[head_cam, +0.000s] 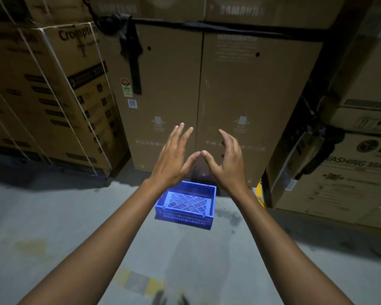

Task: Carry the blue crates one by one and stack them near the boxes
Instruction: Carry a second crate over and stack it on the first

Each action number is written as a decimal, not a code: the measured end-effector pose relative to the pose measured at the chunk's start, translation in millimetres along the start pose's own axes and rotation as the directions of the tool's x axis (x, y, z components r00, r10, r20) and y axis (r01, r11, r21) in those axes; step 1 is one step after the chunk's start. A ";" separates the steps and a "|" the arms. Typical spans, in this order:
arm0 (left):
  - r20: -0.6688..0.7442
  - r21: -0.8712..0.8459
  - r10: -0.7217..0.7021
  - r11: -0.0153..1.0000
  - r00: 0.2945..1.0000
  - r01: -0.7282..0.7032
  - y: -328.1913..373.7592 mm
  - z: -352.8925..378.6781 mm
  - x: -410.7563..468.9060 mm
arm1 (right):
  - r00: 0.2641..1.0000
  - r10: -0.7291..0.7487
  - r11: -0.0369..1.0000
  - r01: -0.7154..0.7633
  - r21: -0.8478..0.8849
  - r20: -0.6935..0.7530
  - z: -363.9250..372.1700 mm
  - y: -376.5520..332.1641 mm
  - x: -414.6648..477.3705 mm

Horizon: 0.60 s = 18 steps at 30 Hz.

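Two bare forearms reach out from the bottom of the frame over a stained grey concrete floor (53,216) marked with worn yellow paint, the left hand (172,159) and right hand (227,161) raised side by side at about the same height, fingers spread and loosely curved, thumbs almost meeting at the tips, neither hand holding anything. Below and just beyond the wrists, a single blue crate (186,204) sits upright and empty on the floor, its latticed bottom showing, close to the foot of a tall refrigerator carton (229,95) and apart from both hands. To the left stand strapped brown boxes (42,95); to the right, a washing machine carton (350,172) tied with dark cord. By the look of things, one crate has reached its place near the boxes and forms the base of a stack that is not yet begun: nothing rests on it, and no other blue crate shows anywhere in view. How many remain to be fetched cannot be told from here; the empty hands suggest the next carry has yet to start.
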<state>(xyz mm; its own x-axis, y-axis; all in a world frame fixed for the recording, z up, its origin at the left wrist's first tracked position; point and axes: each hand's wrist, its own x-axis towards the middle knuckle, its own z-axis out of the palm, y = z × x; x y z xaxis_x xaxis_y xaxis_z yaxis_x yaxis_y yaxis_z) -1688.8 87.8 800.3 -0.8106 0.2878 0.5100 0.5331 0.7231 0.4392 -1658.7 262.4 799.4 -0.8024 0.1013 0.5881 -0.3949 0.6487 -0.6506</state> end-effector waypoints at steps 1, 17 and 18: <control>-0.007 -0.001 0.001 1.000 1.000 -0.001 6.7 -9.8 -14.7 | 1.000 -0.017 1.000 0.017 -0.010 0.001 -4.3 -12.2 -14.9; -0.171 0.072 -0.178 0.979 0.969 0.193 117.1 -154.0 -260.9 | 0.979 -0.176 0.982 0.168 0.083 0.103 -77.3 -171.2 -202.8; -0.187 0.085 -0.195 0.973 0.963 0.214 128.1 -160.3 -275.5 | 0.975 -0.189 0.979 0.177 0.106 0.116 -84.3 -176.1 -211.7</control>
<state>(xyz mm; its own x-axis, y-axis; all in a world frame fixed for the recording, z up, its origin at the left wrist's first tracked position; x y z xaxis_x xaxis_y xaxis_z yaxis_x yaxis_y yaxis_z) -1358.4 0.4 834.6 -0.8393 0.0189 0.5433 0.3250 0.8186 0.4736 -1381.6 190.3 830.0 -0.7597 -0.1113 0.6406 -0.5758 0.5729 -0.5833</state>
